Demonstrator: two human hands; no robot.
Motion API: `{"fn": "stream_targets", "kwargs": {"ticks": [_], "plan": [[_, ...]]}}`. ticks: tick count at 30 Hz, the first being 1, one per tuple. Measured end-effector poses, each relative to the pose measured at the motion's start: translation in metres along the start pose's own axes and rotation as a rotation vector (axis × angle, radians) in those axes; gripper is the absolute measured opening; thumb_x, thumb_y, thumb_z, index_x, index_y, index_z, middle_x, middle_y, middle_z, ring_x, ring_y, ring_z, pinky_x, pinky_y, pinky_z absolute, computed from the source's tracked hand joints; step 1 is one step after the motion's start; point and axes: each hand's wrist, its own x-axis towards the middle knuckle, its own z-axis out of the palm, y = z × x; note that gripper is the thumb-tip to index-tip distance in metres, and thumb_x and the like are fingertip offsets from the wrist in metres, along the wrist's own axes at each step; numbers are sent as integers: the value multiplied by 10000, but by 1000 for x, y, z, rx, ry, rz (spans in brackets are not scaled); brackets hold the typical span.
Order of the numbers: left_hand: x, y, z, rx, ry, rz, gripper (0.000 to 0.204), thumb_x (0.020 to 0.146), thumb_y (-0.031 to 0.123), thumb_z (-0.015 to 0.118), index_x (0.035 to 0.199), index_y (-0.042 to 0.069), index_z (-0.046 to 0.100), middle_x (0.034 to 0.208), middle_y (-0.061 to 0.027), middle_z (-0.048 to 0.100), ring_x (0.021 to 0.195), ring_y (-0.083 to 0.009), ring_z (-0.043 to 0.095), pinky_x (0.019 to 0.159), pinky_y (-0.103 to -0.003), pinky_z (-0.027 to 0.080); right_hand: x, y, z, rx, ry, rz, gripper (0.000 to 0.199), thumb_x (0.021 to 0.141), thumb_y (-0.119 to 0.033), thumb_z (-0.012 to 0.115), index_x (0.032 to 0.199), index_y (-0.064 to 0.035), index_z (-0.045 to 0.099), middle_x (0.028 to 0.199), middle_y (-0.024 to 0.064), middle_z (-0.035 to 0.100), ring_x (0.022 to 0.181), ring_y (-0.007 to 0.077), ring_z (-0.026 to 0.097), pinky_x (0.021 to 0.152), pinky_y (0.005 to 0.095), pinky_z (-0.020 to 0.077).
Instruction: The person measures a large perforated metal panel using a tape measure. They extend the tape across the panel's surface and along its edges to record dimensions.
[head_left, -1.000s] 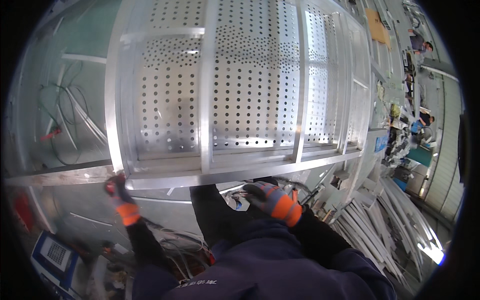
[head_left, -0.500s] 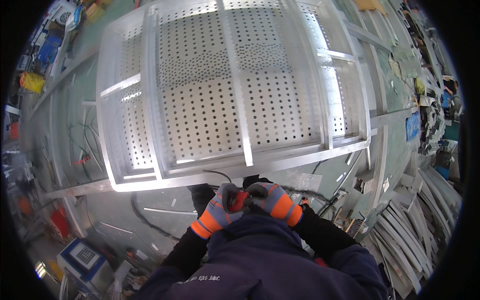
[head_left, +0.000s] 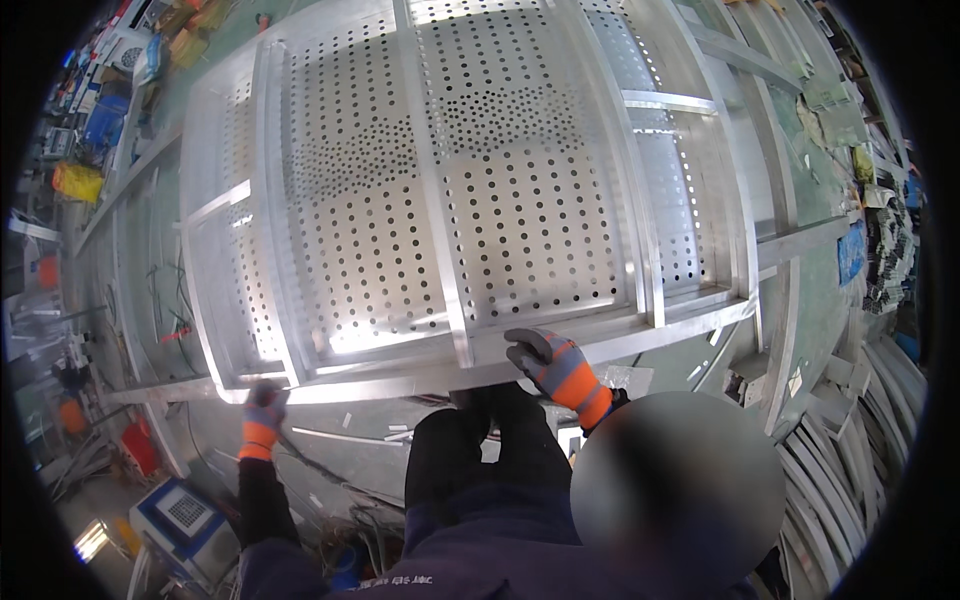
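A large silver metal frame [head_left: 600,340] with crossbars and perforated sheet panels [head_left: 380,250] lies in front of me. My left hand [head_left: 264,410], in a grey and orange glove, grips the near rail close to its left corner; its fingertips are partly hidden. Right of the middle, my right hand [head_left: 556,372] in a matching glove has its fingers curled over the same rail. No loose item shows in either hand.
Metal beams [head_left: 800,240] run beneath and beside the frame. A blue and white machine [head_left: 180,520] stands low left, near a red object [head_left: 140,447]. Long metal strips [head_left: 835,470] are stacked at right. A blurred round patch covers part of the lower right. Thin offcuts and cables litter the floor.
My hands, earlier together around a small red object before my chest, are now apart on the frame's near rail. The red object is out of sight. The view has shifted slightly.
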Motion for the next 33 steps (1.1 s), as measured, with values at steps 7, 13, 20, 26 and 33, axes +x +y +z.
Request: {"fn": "stream_targets", "kwargs": {"ticks": [7,13,20,26,33], "plan": [[142,-94,21,388,278,43,207,815,206,755,818,55,613,684,-55,589,647,-180,540,614,-330,449,89,173,42,-387,-6,96,350,920,-404,600,1142,-135,637,922,113,699,879,332,665,833,426,509],[210,-6,185,42,115,74,168,827,184,734,870,55,636,694,-99,625,580,-195,588,565,-335,484,151,165,65,-551,70,-9,420,914,-321,609,1274,-108,566,1324,158,533,1107,364,580,954,442,463],[242,69,287,77,-129,176,104,867,152,676,878,78,603,596,-42,560,441,-148,513,412,-318,387,230,178,95,-736,229,-393,496,931,-204,523,1397,-49,456,1403,206,479,967,360,639,848,450,516],[281,90,372,526,-3,554,360,857,124,657,1204,59,585,890,-122,691,681,-264,655,640,-361,543,286,178,86,-866,325,-396,346,852,-122,579,1198,-121,574,1277,156,563,935,318,665,769,460,542],[299,106,349,446,76,652,287,823,218,730,1028,38,642,829,-138,684,574,-257,641,540,-358,531,323,232,-6,-1064,457,-352,174,903,-201,539,1027,-105,615,988,140,621,910,340,653,709,465,526]]}}
